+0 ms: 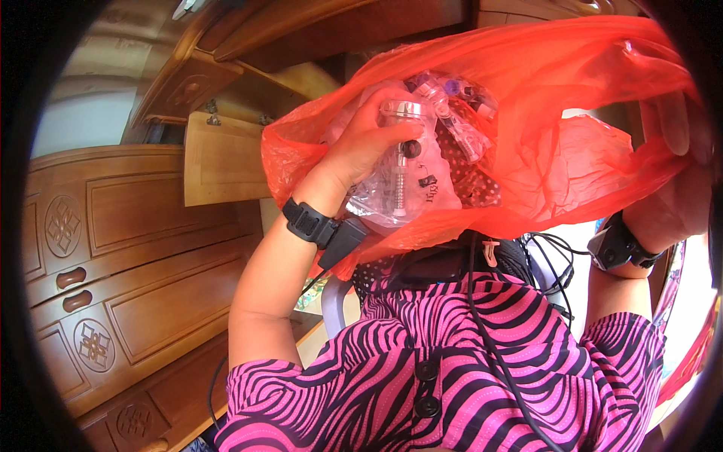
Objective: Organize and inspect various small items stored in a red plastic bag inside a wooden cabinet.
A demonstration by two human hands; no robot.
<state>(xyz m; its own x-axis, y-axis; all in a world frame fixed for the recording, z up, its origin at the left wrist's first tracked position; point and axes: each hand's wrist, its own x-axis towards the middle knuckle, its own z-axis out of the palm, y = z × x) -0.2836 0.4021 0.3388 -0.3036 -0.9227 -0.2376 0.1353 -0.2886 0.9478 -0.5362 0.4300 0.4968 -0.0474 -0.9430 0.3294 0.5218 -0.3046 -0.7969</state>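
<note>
A translucent red plastic bag (520, 83) is spread wide in front of my chest. My left hand (361, 147) reaches into its mouth, thumb and fingers closed round a clear container with a silver cap (407, 110). Below the cap show a small dark round part and a ribbed clear tube; its exact kind I cannot make out. Beside it in the bag lie a clear small bottle (463, 135) and other clear items, partly hidden by plastic. My right hand (670, 203) holds the bag's right side, its fingers partly covered by the red film and shadow.
Wooden cabinets with carved panels (158, 203) stand on the left. A lighter cabinet door (226, 162) hangs open beyond my left forearm. Black cables (553, 264) and a pink clip (491, 253) are below the bag, and one cable runs down over my striped shirt.
</note>
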